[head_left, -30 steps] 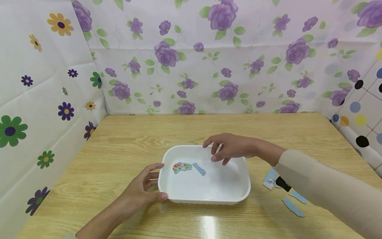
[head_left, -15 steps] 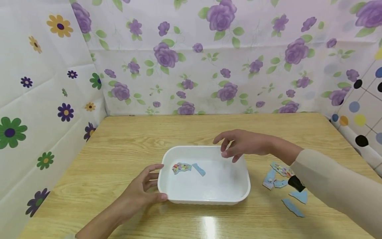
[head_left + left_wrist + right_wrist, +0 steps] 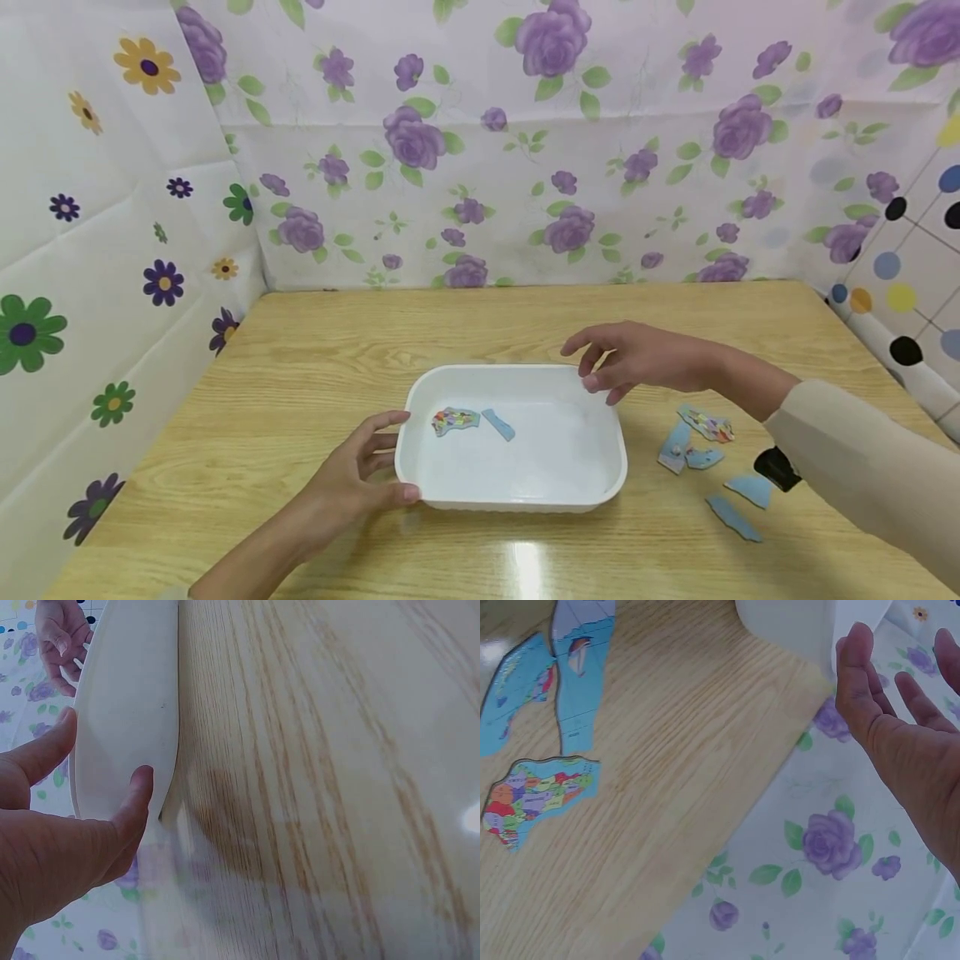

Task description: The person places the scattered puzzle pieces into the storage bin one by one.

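A white plastic tray (image 3: 510, 492) stands on the wooden table. Inside it lie a multicoloured map puzzle piece (image 3: 454, 421) and a narrow blue puzzle piece (image 3: 498, 424). At the tray's left end rests my left hand (image 3: 362, 473), thumb near the front corner and fingers spread along the side; the left wrist view shows its fingertips against the wall. My right hand (image 3: 637, 360) hovers by the back right corner, fingers loosely bent and holding nothing. To the right lie several more pieces, among them a colourful map piece (image 3: 538, 796) and a blue piece with a sailboat (image 3: 585, 675).
Two plain blue pieces (image 3: 733, 518) lie nearer the front right of the table (image 3: 337, 342). A dark object (image 3: 777, 468) sits at the right wrist. Flower-printed sheets (image 3: 420, 200) hang behind and at the left; a dotted sheet hangs at the right.
My right hand has moved right, from above the tray to its back right corner, uncovering the colourful piece on the table. The left hand, tray and pieces have stayed put.
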Demonstrator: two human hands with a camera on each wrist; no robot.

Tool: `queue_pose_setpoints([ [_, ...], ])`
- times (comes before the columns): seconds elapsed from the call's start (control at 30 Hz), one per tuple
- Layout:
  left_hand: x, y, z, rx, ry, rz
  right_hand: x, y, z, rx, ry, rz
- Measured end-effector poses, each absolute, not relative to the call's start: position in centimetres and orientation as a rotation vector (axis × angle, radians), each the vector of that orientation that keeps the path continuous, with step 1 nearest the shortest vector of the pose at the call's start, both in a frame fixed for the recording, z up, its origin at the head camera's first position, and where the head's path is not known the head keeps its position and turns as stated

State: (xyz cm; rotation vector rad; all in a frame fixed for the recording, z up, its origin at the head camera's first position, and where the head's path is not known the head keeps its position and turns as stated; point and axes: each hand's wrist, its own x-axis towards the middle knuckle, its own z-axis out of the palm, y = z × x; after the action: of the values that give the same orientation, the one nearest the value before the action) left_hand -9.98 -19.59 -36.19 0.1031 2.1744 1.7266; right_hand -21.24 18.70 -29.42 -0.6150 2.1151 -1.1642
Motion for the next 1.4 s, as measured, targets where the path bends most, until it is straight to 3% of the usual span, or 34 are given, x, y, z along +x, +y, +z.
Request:
queue_pose_setpoints([
  [1.4, -10.1, -19.7, -36.2, 0.114, 2.166, 1.73, -20.7, 27.1, -30.7, -0.483, 2.28, -1.189],
])
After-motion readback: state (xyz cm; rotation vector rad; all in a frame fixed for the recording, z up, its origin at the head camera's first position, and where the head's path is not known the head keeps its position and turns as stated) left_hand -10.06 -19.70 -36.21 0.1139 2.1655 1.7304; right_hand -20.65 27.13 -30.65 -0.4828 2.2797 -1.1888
